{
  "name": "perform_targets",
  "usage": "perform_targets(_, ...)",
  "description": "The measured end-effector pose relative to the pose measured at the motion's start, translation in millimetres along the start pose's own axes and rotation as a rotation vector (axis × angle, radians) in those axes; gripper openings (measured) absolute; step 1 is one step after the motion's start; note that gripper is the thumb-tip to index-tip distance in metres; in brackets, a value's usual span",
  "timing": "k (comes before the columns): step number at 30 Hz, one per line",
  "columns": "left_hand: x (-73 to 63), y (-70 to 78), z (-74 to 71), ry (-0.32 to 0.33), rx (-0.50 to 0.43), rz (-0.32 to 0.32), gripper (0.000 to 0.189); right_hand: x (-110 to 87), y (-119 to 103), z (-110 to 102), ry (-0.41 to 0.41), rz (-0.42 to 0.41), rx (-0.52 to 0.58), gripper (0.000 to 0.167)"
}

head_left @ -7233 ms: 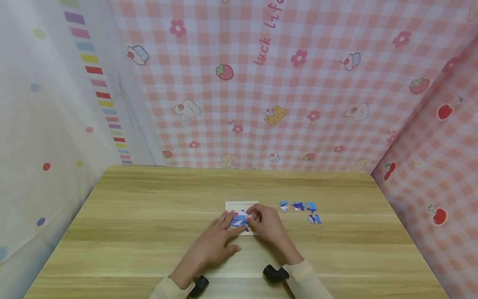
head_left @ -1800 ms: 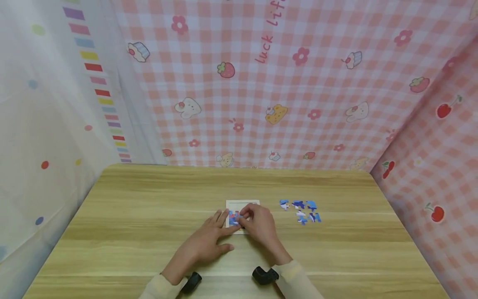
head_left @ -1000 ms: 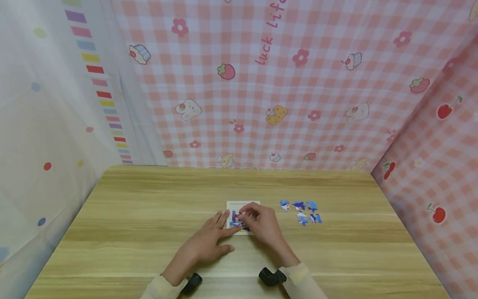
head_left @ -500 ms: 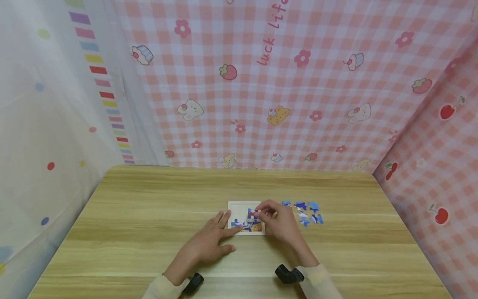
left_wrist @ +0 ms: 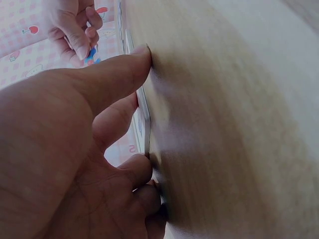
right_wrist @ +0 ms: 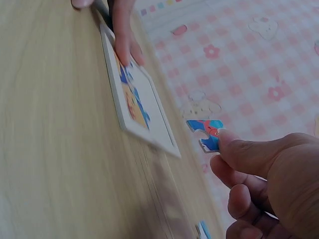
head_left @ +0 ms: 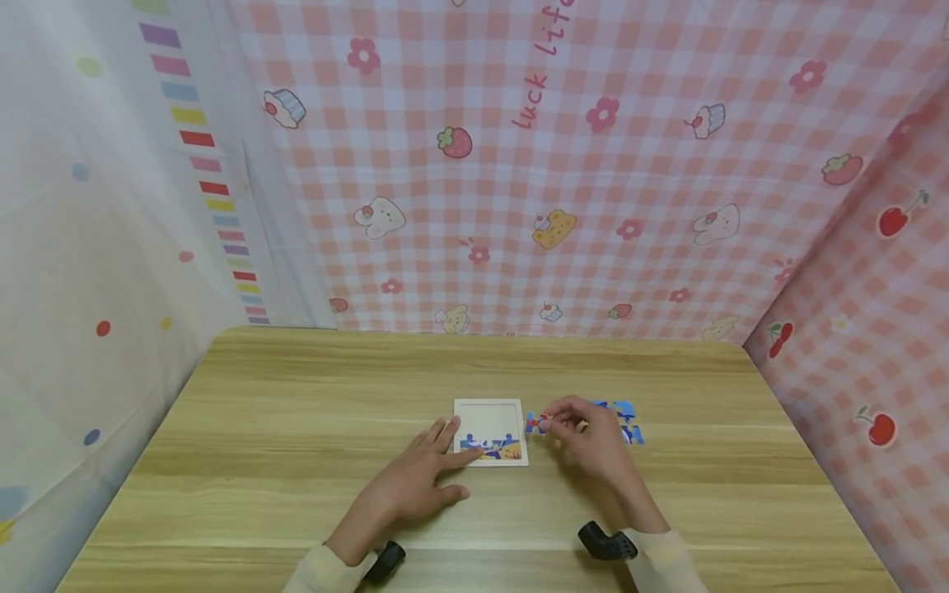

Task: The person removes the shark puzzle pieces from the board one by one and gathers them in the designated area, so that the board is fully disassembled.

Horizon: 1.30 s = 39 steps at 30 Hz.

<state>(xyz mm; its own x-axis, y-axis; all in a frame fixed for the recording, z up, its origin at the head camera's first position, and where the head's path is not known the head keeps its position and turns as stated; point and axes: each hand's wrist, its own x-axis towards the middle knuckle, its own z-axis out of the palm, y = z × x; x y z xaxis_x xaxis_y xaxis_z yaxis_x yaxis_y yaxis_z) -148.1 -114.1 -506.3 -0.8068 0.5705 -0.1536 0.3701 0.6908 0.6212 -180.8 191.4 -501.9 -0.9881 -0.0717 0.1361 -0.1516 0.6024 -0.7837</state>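
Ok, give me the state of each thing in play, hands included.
Puzzle tray, flat, partly filled, far part bare
Placed pieces, along the tray's near side
Held piece, lifted beside the tray
Left hand, spread, partly over placed pieces
Right hand, pinching the held piece
Loose pieces, unplaced, partly hidden

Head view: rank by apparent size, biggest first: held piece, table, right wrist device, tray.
1. Table
2. Tray
3. Right wrist device
4. Held piece, partly hidden by the right hand, so only its visible part is judged.
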Motion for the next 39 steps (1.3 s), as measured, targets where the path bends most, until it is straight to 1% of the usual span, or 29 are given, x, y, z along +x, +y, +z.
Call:
perform_targets(6,0.8,-0.9,0.6,-0.002,0.000,-0.004,0.058,-0.2,15,-15,-0.001,0.002,-0.017,0.008)
perform_targets(10,0.9,-0.7,0.8,-0.003,0.004,-0.010,0.058,-1.4,24,-25,-0.013,0.019,-0.037,0.008)
perform_targets(17,0.1,0.4,0.5,-0.001,-0.001,-0.021,0.059,-4.6,36,-38,-0.035,0.044,-0.111,0.008)
perform_targets(19,-0.1,0.7,0.3,-0.003,-0.001,-0.026,0.058,-5.1,37,-39,-0.037,0.045,-0.137,0.007)
perform_targets(27,-1.2,3.2,-2.5,-0.006,-0.015,-0.022,0.058,-1.8,38,-33,0.008,0.066,-0.236,0.005)
perform_targets(32,-1.0,3.0,-2.6,-0.003,-0.019,-0.021,0.058,-2.1,36,-31,0.007,0.080,-0.272,0.005)
perform_targets(36,-1.0,3.8,-2.4,0.000,-0.017,-0.021,0.058,-2.9,36,-30,0.010,0.070,-0.297,0.006)
perform_targets(39,-0.4,4.6,-2.1,0.014,-0.019,-0.017,0.057,-3.4,36,-31,0.018,0.061,-0.305,0.007)
